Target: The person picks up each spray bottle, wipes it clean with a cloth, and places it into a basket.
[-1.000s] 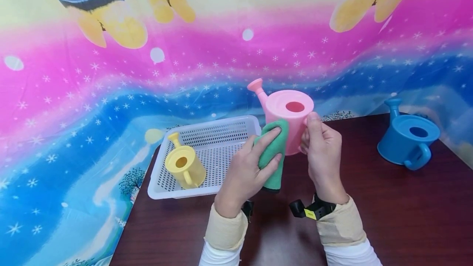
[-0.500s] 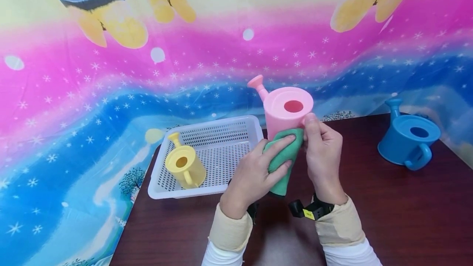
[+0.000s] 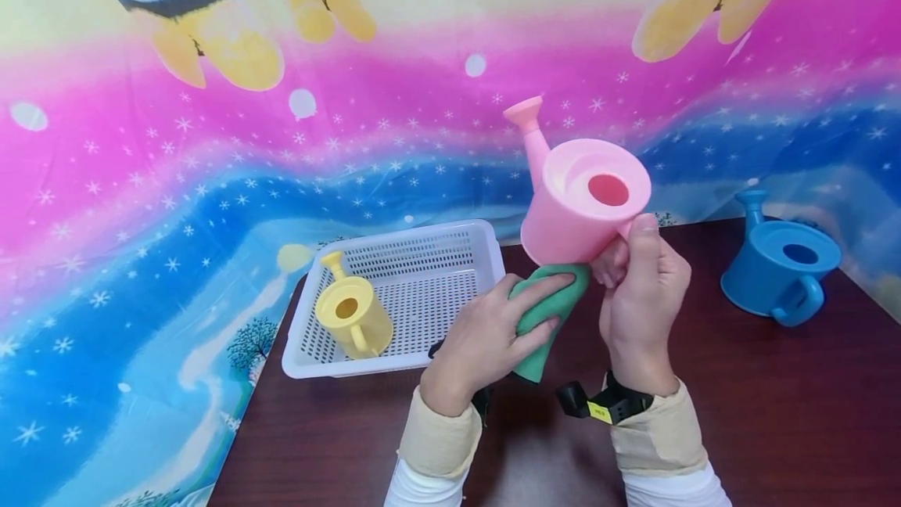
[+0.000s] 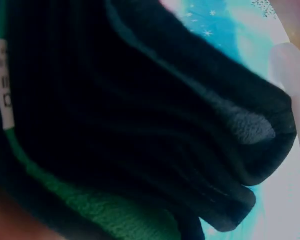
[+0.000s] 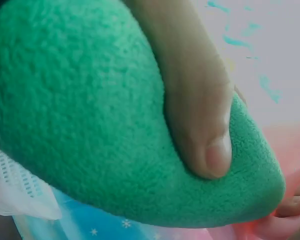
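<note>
In the head view a pink watering can (image 3: 570, 229) is held up above the table, tilted with its sprinkler spout up and to the left. My right hand (image 3: 644, 307) grips its handle, thumb on top. A folded green cloth (image 3: 552, 303) is gripped in my left hand (image 3: 482, 335), fingers spread over it, its upper edge right at the can's base. The left wrist view is mostly dark cloth folds (image 4: 140, 125) with a white tag. Close up in the right wrist view, a finger (image 5: 202, 115) presses the cloth, with pink plastic beside it.
On the left of the dark wooden table (image 3: 760, 429) stands a white perforated basket (image 3: 429, 350) holding a yellow watering can (image 3: 373, 323). A blue watering can (image 3: 753, 276) stands at the right. Behind hangs a colourful printed backdrop (image 3: 394, 116).
The pink watering can has risen, shifted right and tilted, with my right hand moving along. The cloth slid rightward across its side, then ended lower, by its base.
</note>
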`<state>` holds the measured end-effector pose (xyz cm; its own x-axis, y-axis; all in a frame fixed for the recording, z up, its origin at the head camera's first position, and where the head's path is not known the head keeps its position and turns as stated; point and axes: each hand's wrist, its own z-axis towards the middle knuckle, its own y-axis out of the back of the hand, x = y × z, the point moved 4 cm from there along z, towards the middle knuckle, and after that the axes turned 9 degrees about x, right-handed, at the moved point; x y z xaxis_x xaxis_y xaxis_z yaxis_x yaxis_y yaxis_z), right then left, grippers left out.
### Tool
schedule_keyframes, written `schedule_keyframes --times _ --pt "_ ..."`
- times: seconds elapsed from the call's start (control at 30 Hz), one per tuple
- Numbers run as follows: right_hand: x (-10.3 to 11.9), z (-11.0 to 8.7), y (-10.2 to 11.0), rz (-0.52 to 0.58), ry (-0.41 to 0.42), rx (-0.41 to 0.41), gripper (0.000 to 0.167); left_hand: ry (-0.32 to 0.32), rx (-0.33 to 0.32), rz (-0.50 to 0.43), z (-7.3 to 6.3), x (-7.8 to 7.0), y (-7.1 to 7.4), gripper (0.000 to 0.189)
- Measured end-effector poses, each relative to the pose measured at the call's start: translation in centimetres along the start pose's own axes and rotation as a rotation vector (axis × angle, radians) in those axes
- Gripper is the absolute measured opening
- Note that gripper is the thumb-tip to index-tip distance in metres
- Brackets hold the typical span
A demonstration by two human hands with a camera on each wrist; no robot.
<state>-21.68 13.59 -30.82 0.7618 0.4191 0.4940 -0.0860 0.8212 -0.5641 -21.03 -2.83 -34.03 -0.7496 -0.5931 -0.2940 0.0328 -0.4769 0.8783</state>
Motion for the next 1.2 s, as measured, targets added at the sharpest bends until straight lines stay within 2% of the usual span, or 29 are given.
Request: schedule_keyframes --times 0.27,0.47,0.63,0.7,0.87,1.07,1.2 --pt "0.4 0.3 0.6 0.049 -0.016 -0.014 0.051 -0.023 -0.045 0.004 -0.2 0.2 0.3 0.048" --pt "0.8 0.6 1.4 0.105 -0.044 -0.049 0.05 -0.006 -0.055 -0.012 -0.3 0.4 0.7 0.05" --pt "1.1 0.8 1.7 0.186 -0.073 -0.071 0.05 -0.004 -0.119 -0.041 -0.5 0.6 1.2 0.052" --pt "1.1 0.9 1.8 0.265 -0.11 -0.061 0.05 -0.004 -0.149 -0.054 -0.6 0.6 1.3 0.053" --pt "0.7 1.2 1.9 0.55 -0.234 -0.035 0.051 -0.033 -0.23 -0.086 -0.5 0.2 1.5 0.055" --pt "-0.1 1.0 1.8 0.774 -0.342 0.014 0.052 -0.087 -0.331 -0.099 -0.3 -0.2 1.7 0.055" --pt "-0.5 0.6 1.2 1.004 -0.432 0.054 0.052 -0.086 -0.38 -0.109 -0.4 -0.1 1.7 0.056"
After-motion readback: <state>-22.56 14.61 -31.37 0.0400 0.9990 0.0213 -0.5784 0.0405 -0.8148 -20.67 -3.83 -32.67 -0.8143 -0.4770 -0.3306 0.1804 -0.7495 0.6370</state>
